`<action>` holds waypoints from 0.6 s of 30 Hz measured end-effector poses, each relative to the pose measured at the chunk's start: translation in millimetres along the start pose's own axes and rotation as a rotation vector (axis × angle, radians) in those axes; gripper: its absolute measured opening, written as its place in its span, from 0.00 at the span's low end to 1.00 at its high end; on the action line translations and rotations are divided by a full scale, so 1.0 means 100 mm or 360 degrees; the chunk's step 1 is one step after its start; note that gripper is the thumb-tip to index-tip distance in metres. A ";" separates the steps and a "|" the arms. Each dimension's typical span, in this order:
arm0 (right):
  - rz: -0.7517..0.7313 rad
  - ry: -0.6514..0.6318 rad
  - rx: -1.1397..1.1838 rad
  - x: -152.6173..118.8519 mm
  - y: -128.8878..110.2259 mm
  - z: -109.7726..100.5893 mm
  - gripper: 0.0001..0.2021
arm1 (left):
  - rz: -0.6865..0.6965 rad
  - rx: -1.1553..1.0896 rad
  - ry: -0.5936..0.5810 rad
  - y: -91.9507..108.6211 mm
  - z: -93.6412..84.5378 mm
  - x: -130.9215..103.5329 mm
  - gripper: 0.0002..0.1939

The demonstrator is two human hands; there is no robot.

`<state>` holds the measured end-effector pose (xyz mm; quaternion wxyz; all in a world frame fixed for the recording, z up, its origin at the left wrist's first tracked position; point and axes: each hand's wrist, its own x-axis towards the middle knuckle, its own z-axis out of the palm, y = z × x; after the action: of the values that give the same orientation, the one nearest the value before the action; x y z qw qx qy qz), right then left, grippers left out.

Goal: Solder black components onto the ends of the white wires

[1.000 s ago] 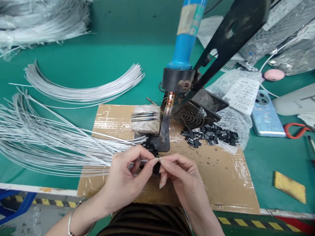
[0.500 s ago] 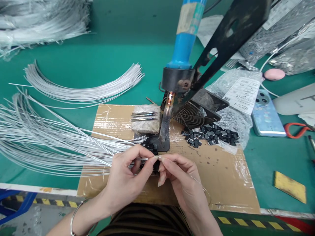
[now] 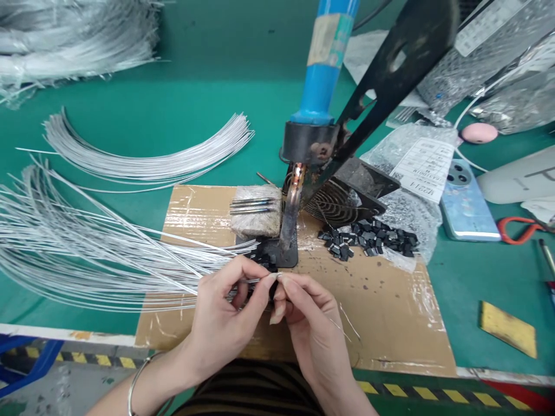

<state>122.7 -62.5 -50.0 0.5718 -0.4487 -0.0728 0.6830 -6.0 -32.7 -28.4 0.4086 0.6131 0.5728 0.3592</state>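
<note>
My left hand (image 3: 229, 318) is closed in a pinch on a thin white wire (image 3: 249, 281), in front of the soldering iron. Fingertip to fingertip with it, my right hand (image 3: 314, 323) is also closed on the wire's end; the exact piece between the fingertips is too small to make out. Thin silvery strands (image 3: 350, 322) trail out behind my right hand. Black connector pieces (image 3: 265, 263) lie just beyond the fingertips, partly hidden. To the left spreads a loose bundle of white wires (image 3: 108, 254). The blue-handled soldering iron (image 3: 321, 86) points downward in its black bracket (image 3: 390, 75).
A cardboard sheet (image 3: 390, 323) covers the bench front. On it are a grimy block (image 3: 255, 225) with metal pins, and a pile of black connectors (image 3: 373, 237). Behind stands a small fan (image 3: 333, 202). A phone (image 3: 468, 202), scissors (image 3: 518, 230) and yellow sponge (image 3: 508, 328) lie right.
Both hands keep their pinch at nearly the same spot. My right hand has shifted slightly left and turned a little, and the strands behind it hang differently. The view has moved slightly.
</note>
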 end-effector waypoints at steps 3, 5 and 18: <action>-0.0014 -0.0027 -0.0008 0.01 0.00 -0.02 0.11 | 0.0006 -0.0009 -0.0012 0.00 -0.01 0.00 0.08; -0.0020 -0.0038 -0.0020 0.02 -0.01 -0.03 0.11 | 0.0003 -0.0010 -0.0022 0.00 -0.01 -0.01 0.08; -0.0046 0.0035 -0.0004 0.00 0.02 0.01 0.12 | -0.0010 -0.0035 0.0030 0.04 0.03 -0.02 0.09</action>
<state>120.6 -63.0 -50.4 0.5817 -0.4557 -0.0738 0.6697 -2.1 -34.8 -26.4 0.4110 0.6034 0.5745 0.3701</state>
